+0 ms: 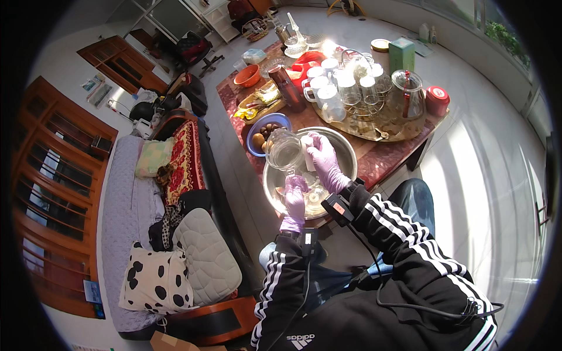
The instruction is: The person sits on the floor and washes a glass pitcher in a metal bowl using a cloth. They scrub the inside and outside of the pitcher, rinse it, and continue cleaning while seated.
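Observation:
Both hands wear pink gloves above a round metal basin [352, 151]. My left hand [295, 199] grips the handle of a clear glass vessel [283, 151], which is tilted over the basin's left part. My right hand [324, 160] holds a whitish piece, perhaps a cloth or sponge, beside the vessel's right side; its exact kind is unclear. Below the hands, water and some clear items lie in the basin, partly hidden. A blue bowl [285, 118] with brown round things stands against the basin's upper left.
A large tray [373, 131] holds glass mugs [329, 98], a wire rack and a lidded glass pot [406, 98]. Nearby are a dark red flask [287, 87], an orange bowl [247, 76], a green box [401, 55] and a red can [437, 101]. A cushioned bench stands left of the table.

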The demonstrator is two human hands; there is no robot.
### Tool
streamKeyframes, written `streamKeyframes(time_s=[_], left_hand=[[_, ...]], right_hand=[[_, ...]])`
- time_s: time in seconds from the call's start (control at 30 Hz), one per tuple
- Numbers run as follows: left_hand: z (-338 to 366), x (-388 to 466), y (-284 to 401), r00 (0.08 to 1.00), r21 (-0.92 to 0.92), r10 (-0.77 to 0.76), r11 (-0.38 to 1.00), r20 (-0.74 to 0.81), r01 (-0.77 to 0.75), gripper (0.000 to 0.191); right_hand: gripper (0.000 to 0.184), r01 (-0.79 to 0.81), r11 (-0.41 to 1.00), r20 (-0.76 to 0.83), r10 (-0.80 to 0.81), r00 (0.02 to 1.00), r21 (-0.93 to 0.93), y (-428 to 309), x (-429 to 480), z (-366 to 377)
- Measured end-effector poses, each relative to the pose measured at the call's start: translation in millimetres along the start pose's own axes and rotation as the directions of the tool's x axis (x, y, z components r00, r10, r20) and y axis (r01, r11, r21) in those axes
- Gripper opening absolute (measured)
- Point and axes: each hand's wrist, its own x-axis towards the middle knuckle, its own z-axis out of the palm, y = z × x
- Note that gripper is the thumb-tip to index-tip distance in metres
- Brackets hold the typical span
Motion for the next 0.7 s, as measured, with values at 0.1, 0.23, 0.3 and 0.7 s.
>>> streamKeyframes(time_s=[0.1,0.23,0.3,0.7], left_hand=[[7,3,15,0.953,-0.317,-0.303,0.906,-0.022,0.281,0.027],[19,10,38,0.963,-0.251,-0.257,0.940,-0.082,0.229,0.036],[22,14,45,0.937,-0.239,-0.308,0.934,-0.164,0.265,0.039],[-2,21,46,0.983,0.089,-0.161,0.982,-0.091,0.169,0.066]], right_hand=[[0.046,0.011,1.000,0.025,-0.012,1.000,0.028,7,-27,7],[0.050,0.095,0.980,0.032,-0.102,0.994,0.177,12,-67,19],[0.049,0.063,0.987,0.042,-0.069,0.997,0.146,9,-69,23],[0.054,0.045,0.998,0.148,-0.039,0.988,-0.042,12,-82,30]])
